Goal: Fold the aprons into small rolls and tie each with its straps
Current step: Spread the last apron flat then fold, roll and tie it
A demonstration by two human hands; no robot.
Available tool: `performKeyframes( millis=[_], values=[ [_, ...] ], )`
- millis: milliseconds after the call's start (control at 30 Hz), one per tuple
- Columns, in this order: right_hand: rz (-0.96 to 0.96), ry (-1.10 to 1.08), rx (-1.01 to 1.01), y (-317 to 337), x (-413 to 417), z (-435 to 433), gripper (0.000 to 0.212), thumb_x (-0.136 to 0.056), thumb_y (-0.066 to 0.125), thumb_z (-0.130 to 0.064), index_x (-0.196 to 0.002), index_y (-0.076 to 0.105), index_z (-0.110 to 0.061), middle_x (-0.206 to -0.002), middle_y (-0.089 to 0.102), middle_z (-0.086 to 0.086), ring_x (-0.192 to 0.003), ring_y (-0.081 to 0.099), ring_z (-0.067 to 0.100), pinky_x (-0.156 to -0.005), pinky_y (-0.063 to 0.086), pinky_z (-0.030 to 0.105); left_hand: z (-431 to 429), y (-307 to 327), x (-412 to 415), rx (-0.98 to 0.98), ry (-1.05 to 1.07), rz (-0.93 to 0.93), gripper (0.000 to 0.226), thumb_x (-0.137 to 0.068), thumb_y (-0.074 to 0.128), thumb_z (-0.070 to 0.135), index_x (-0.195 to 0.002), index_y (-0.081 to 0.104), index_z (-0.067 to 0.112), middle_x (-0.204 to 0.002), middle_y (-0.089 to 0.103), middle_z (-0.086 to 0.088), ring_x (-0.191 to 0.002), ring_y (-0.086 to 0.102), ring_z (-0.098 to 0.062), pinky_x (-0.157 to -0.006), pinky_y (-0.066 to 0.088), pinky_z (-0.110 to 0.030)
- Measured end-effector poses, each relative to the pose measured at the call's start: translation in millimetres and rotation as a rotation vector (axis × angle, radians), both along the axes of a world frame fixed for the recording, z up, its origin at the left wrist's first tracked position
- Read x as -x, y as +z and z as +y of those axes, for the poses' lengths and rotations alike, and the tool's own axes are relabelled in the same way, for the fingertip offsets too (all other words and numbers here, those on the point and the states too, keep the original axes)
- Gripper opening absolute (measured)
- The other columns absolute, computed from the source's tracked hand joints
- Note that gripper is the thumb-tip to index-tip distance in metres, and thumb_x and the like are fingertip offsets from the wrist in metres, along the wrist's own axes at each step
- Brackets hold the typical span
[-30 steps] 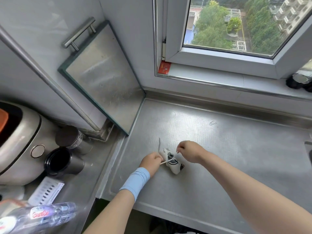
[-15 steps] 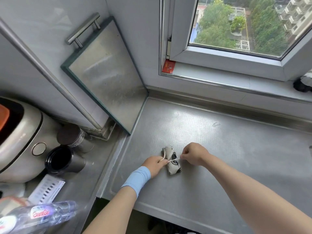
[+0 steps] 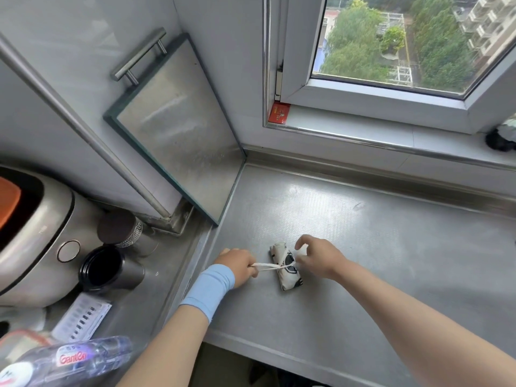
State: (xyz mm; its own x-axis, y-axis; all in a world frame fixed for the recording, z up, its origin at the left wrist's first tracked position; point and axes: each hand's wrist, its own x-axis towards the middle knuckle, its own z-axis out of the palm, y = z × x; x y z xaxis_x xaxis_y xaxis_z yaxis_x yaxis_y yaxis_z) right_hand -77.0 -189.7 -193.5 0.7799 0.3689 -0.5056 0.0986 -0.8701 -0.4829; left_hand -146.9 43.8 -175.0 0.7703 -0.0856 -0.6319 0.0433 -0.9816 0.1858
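Working on a stainless steel counter under a window, with a rice cooker off to the left. With the left hand, just past a blue wristband, gripping the white straps in a closed fist and hauling them taut to the left. With the right hand, arching at the right side of the apron roll, fingers curled; impossible to tell whether pinching a strap end or merely steadying the bundle. Between the two hands, flat on the counter and nearer its left edge: that roll, white with black print, crossed at the middle by the straps.

Judged as the tying step: rolled already, wrapped, knot seemingly being cinched. Next, probably: keeping tension on the left, bracing the roll against dragging, then crossing the ends again to lock the knot. Only one apron in sight.

Against half a second ago: left hand drawn farther from the roll, baring more strap; right hand loosened from a tight pinch into a raised arch.
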Motion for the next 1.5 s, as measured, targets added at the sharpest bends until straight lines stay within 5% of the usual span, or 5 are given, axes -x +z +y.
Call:
performKeyframes(
  millis=[100, 267, 700, 1233, 1500],
  values=[
    [-0.021, -0.053, -0.060, 3, 1, 5, 0.013, -0.080, 0.067, -0.030, -0.093, 0.064, -0.031, -0.060, 0.053, -0.009, -0.057, 0.049, 0.007, -0.053, 0.037, 0.025, -1, 6, 4, -0.310, -0.062, -0.043, 0.042, -0.087, 0.055, 0.027, -0.128, 0.052, 0.024, -0.131, 0.051, -0.004, -0.125, 0.041, -0.026, -0.107, 0.025, -0.040],
    [-0.048, -0.054, -0.044, 1, 2, 11, 0.011, -0.081, 0.069, -0.031, -0.091, 0.067, -0.033, -0.064, 0.055, -0.011, -0.061, 0.051, 0.003, -0.056, 0.040, 0.026, -52, 8, 8, 0.042, 0.211, -0.373, 0.038, -0.077, 0.059, 0.041, -0.112, 0.050, 0.026, -0.116, 0.056, 0.006, -0.113, 0.048, -0.020, -0.095, 0.033, -0.035],
    [-0.003, -0.063, -0.097, -2, 2, 9, 0.012, -0.082, 0.074, -0.033, -0.090, 0.077, -0.026, -0.081, 0.065, -0.011, -0.079, 0.058, 0.007, -0.067, 0.037, 0.020, -56, -14, 19, 0.856, 1.075, 0.024, 0.032, -0.094, 0.050, 0.016, -0.062, 0.047, 0.015, -0.053, 0.032, 0.001, -0.043, 0.031, -0.012, -0.048, 0.039, -0.025],
    [-0.035, -0.178, -0.136, -12, 13, 26, 0.017, -0.077, 0.061, -0.017, -0.085, 0.059, -0.031, -0.049, 0.043, -0.006, -0.046, 0.039, 0.008, -0.047, 0.030, 0.024, -52, -11, -7, 0.482, 0.123, -0.461, 0.020, -0.097, 0.046, 0.022, -0.091, 0.064, 0.014, -0.103, 0.051, 0.006, -0.103, 0.038, -0.010, -0.097, 0.029, -0.022],
    [0.033, -0.254, -0.219, -5, 15, 22, 0.016, -0.080, 0.060, -0.019, -0.092, 0.066, -0.027, -0.052, 0.048, -0.009, -0.046, 0.040, 0.004, -0.047, 0.031, 0.020, -54, -6, -35, 0.486, 0.172, -0.279, 0.019, -0.098, 0.043, 0.025, -0.087, 0.057, 0.018, -0.087, 0.055, 0.002, -0.085, 0.051, -0.018, -0.074, 0.037, -0.029]
  ],
)
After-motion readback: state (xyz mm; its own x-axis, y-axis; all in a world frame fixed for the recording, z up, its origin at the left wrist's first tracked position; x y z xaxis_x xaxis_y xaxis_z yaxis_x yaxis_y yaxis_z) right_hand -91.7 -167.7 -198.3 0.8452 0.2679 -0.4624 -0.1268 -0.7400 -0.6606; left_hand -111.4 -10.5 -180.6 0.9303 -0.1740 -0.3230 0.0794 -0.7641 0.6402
